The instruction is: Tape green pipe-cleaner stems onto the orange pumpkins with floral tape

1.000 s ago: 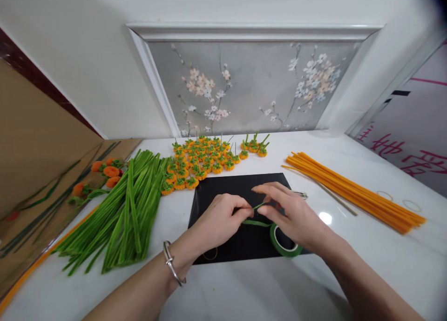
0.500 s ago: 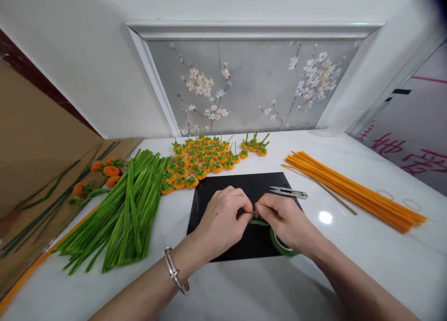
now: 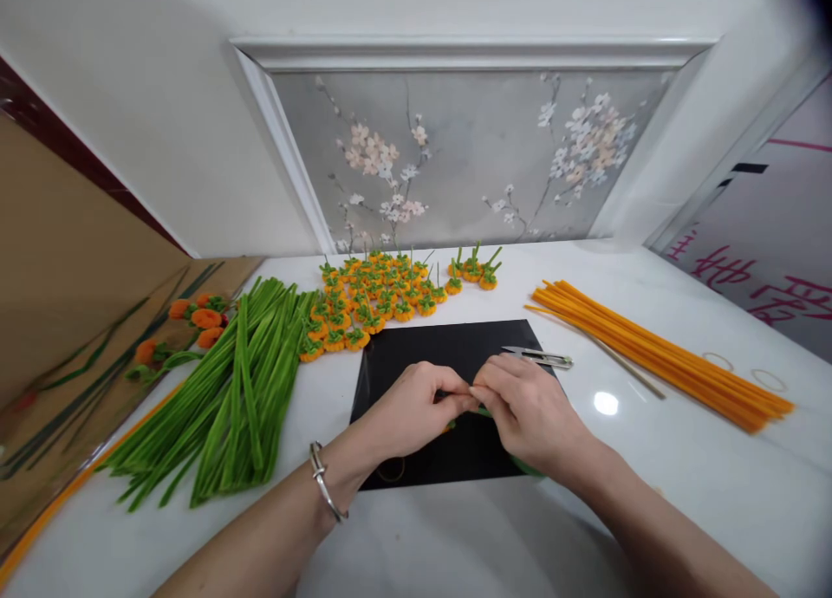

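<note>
Over the black mat (image 3: 416,347), my left hand (image 3: 412,412) and my right hand (image 3: 529,407) meet fingertip to fingertip, both closed in a pinch. A short green strip of tape (image 3: 482,412) shows beneath the right fingertips. What the left fingers pinch is hidden. Below the left hand peeks a tiny bit of orange and green (image 3: 449,426). Mostly covered by my right hand is a green tape roll (image 3: 528,469) at the mat's front edge. Thread snips (image 3: 539,357) lie across the mat's right edge, just beyond the right hand.
Green pipe cleaners (image 3: 240,390) lie heaped at left, orange pipe cleaners (image 3: 656,355) at right. Several small orange pumpkins (image 3: 370,295) with green tops stand behind the mat, a few more pumpkins (image 3: 473,273) farther right. Orange fuzzy pieces (image 3: 206,318) sit on cardboard at far left.
Both hands have turned, and their fingertips have come together, hiding the green end that showed between them. The right hand now covers more of the tape roll.
</note>
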Demonstrator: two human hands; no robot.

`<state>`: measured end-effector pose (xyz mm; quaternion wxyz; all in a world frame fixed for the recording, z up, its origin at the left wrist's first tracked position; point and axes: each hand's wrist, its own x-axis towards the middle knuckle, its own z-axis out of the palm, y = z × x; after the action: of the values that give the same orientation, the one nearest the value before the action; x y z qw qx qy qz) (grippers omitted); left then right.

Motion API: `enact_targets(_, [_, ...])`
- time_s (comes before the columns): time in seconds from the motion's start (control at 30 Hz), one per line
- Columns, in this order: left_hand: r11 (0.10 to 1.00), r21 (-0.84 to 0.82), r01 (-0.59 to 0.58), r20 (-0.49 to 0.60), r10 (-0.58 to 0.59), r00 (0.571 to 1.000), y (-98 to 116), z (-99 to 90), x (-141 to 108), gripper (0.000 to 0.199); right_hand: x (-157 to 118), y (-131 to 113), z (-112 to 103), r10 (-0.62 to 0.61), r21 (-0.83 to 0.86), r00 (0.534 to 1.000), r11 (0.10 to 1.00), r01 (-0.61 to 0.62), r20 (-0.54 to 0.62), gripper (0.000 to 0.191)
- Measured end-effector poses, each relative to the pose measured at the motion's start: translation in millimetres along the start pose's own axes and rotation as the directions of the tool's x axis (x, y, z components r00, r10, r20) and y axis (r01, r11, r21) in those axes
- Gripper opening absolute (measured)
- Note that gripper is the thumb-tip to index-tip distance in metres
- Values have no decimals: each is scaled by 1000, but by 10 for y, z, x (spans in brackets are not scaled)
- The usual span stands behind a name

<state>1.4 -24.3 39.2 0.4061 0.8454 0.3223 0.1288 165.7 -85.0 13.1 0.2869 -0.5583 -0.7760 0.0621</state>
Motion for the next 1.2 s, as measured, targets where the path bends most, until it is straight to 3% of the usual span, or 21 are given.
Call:
enact_targets(0.3, [993,87,-79,-161,93,983,31,25,-7,22,35,-76,26,159,25,986,987,-161,42,25])
enact_targets(0.6, [946,322,-43,-211,116,971,91,82,-26,23,42,-87,119,277,-94,961,957,-275,4,37])
enact_targets(0.77, [943,331,-31,-226,111,968,116,92,-38,24,59,-85,108,348,-45,937,937,-347,22,43])
enact_targets(0.87, [966,259,-25,-245,91,965,107,78,-30,22,52,-25,57,374,126,924,915,-382,84,45])
enact_targets(1.0, [999,-29,37,-194,-42,980,83,31,-10,14,34,90,-62,352,461,927,807,-369,125,42])
enact_targets(1.07, [978,-185,99,-122,-122,985,67,6,-7,14,30,117,-114,319,523,944,791,-317,90,37])
enact_targets(1.2, [918,-357,172,-12,-188,982,37,-10,-10,14,32,98,-143,141,493,988,856,-154,64,19])
